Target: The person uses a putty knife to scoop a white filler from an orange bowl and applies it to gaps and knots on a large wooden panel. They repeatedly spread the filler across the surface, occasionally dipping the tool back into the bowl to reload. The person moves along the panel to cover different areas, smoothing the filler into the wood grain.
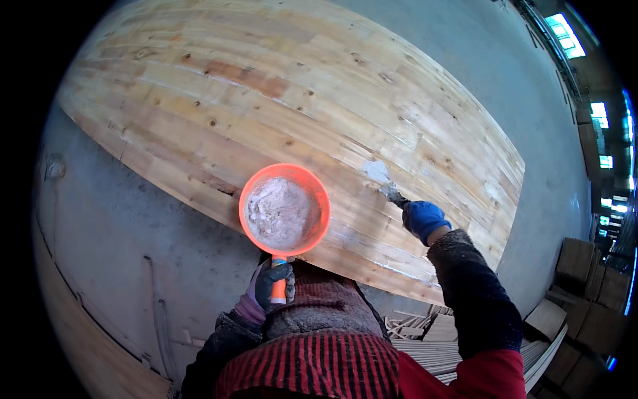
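Note:
My left hand point(274, 282), in a dark glove, is closed round the handle of an orange plastic dipper point(324, 209). Pale, pinkish-white paste point(279, 211) fills much of its round bowl, which sits over the near edge of a large wooden panel point(332, 126). My right hand point(424, 221), in a blue glove, grips a putty knife point(395, 195) by its dark handle. The blade is low over the panel, beside a whitish smear of paste point(376, 171); whether it touches the wood I cannot tell. Knots and thin white filled lines mark the boards.
Grey concrete floor point(525, 126) surrounds the panel. Stacked wooden boards point(578, 266) stand at the right, and thin wood strips point(425, 356) lie near my right side. Another wooden panel point(86, 332) shows at the lower left, near a dark hose-like strip point(159, 319) on the floor.

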Available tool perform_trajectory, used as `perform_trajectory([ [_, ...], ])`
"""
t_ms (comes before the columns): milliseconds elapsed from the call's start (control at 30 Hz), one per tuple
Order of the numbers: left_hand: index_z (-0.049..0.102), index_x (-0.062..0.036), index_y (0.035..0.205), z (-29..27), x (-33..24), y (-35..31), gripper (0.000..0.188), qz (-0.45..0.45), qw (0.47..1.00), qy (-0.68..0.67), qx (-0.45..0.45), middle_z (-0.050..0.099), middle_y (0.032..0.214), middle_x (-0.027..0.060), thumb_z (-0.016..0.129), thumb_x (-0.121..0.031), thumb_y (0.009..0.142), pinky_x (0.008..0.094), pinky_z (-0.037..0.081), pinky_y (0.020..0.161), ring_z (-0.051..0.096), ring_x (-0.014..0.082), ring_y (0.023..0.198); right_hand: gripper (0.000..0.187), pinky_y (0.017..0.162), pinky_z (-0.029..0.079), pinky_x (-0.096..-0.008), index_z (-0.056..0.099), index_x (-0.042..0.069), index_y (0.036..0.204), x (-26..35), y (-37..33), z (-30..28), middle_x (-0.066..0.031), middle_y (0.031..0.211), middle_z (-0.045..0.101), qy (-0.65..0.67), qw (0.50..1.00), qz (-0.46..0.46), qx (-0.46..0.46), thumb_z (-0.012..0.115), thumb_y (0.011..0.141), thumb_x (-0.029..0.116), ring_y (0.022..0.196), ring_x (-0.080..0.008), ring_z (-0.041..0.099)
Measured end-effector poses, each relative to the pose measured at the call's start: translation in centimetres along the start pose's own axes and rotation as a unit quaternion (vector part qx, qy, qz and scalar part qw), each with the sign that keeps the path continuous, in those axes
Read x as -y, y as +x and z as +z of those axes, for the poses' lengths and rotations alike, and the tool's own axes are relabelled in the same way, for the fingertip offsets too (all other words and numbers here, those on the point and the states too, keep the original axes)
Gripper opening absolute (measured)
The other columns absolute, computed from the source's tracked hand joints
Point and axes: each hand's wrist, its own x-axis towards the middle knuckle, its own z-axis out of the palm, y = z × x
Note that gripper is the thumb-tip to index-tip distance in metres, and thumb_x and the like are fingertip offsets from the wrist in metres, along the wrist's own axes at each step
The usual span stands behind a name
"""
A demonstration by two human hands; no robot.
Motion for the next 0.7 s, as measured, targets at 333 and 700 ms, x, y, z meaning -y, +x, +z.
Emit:
perform_trajectory([
  [333, 0.052, -0.0077, 0.107, -0.7, -0.6, -0.2, 0.022, -0.02, 1.0, -0.005, 0.009, 0.057, 0.075, 0.0056, 0.061, -0.015, 0.088, 0.0311, 0.051, 0.048, 0.059, 0.017, 0.058, 0.028, 0.074, 0.055, -0.0466, 0.069, 0.008, 0.097, 2.5, -2.6, 3.5, -0.0166, 0.091, 0.071, 0.078, 0.996, 0.007, -0.031, 0.047, 0.091, 0.024, 0.085, -0.0338, 0.07],
  [700, 0.052, -0.0084, 0.107, 0.1, -0.3, -0.3, 0.023, -0.033, 0.999, -0.004, -0.025, 0.057, 0.076, 0.0054, 0.061, -0.016, 0.088, 0.0324, 0.05, 0.05, 0.058, 0.0169, 0.058, 0.023, 0.067, 0.054, -0.0467, 0.067, 0.009, 0.099, 1.4, 0.3, -2.1, -0.0165, 0.085, 0.07, 0.059, 0.994, -0.034, -0.081, 0.052, 0.089, 0.023, 0.078, -0.0344, 0.069],
])
